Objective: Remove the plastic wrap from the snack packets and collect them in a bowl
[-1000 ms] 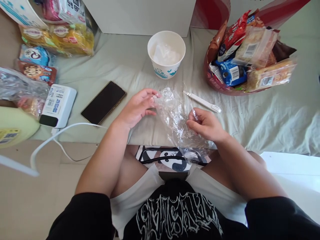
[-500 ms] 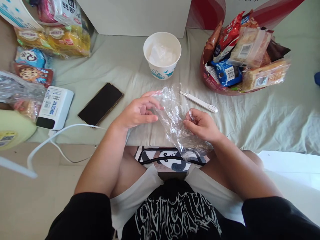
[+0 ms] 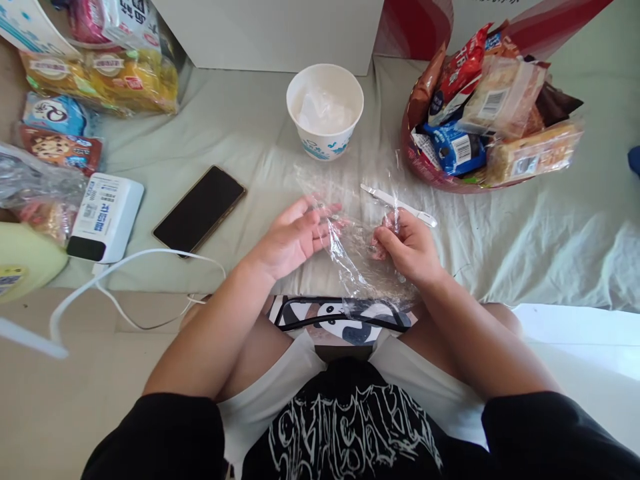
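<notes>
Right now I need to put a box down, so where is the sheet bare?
Bare sheet lies right of the white tool, below the snack basket, and between phone and paper cup. The left edge by the power bank is crowded.

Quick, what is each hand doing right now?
Left hand: open, fingers spread against the clear plastic wrapper.
Right hand: closed, pinching the same wrapper.
</notes>
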Demonstrator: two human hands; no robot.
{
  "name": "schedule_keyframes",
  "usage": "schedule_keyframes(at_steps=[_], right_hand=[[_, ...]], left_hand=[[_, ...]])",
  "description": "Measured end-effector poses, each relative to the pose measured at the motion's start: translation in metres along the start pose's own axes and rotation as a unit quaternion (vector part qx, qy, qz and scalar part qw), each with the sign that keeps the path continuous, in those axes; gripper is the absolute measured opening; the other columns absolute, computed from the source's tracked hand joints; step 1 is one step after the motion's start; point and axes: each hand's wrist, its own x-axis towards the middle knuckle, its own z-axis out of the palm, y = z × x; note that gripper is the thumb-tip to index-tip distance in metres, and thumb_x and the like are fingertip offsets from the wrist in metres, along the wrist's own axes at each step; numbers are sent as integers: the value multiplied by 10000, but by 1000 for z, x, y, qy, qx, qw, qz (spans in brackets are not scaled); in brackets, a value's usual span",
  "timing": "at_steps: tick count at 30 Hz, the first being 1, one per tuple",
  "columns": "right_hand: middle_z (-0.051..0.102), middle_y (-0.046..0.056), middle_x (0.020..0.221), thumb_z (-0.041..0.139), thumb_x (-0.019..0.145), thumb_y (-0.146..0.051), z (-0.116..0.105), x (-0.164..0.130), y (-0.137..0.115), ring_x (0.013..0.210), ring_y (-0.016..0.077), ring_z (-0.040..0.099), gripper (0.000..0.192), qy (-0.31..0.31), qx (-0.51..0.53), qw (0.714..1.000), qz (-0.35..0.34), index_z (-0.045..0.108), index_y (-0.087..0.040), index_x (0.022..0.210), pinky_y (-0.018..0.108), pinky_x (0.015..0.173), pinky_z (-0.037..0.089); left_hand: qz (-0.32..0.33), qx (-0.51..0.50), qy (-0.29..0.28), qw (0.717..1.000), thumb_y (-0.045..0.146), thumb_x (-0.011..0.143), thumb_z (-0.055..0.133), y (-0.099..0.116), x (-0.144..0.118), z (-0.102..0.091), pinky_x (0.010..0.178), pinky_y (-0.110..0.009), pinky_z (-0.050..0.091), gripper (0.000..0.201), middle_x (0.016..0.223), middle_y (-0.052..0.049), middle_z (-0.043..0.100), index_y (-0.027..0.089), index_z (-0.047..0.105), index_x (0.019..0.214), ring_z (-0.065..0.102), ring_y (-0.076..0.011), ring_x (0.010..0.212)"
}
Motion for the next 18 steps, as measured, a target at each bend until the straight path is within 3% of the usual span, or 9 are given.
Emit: schedule_keyframes(at_steps=[5,8,10,13,15,18], right_hand=[[760,28,901,627,890,-505,2,-1,-2,552,140,657,305,2,-1,1000,-12,435,-270,913,304,513,543],[775,62,1086,615,905,-528,6,-3,-4,578,124,660,326,11,6,999,-34,418,-271,948,308,539,575],[762,76,1195,612,913,-538,8,-3,-5,599,119,669,339,12,8,999,-50,404,-272,943,321,572,601],[742,82,1267,615,924,-562,8,-4,-4,591,114,675,361,-2,13,997,-70,409,-265,921,343,604,619],[735,84,1290,632,915,-597,6,-5,-1,605,117,679,392,-13,19,997,-75,432,-260,900,352,619,624],[750,93,1255,636,909,-655,2,-5,4,804,184,741,432,0,0,995,-97,492,-254,835,380,705,637]], left_hand=[[-1,-62,36,997,463,687,946,-17,-2,15,989,-371,599,725,1556,-127,593,249,557,1262,722,-272,1249],[4,-62,-1,998,459,683,948,-21,-2,17,970,-355,604,692,1533,-124,620,230,619,1246,730,-270,1233],[5,9,-38,999,436,726,918,-23,-1,16,947,-363,610,599,1398,-121,718,210,670,1223,753,-274,1181],[27,200,-33,979,410,849,803,-24,-1,11,829,-344,620,339,1017,-71,829,198,738,1106,796,-238,952],[48,291,-25,955,430,920,704,-22,-2,7,708,-318,605,248,792,-26,802,210,751,1023,774,-200,758],[65,317,-59,944,459,921,678,-15,-4,3,591,-286,569,251,658,1,749,218,743,946,717,-167,605]])
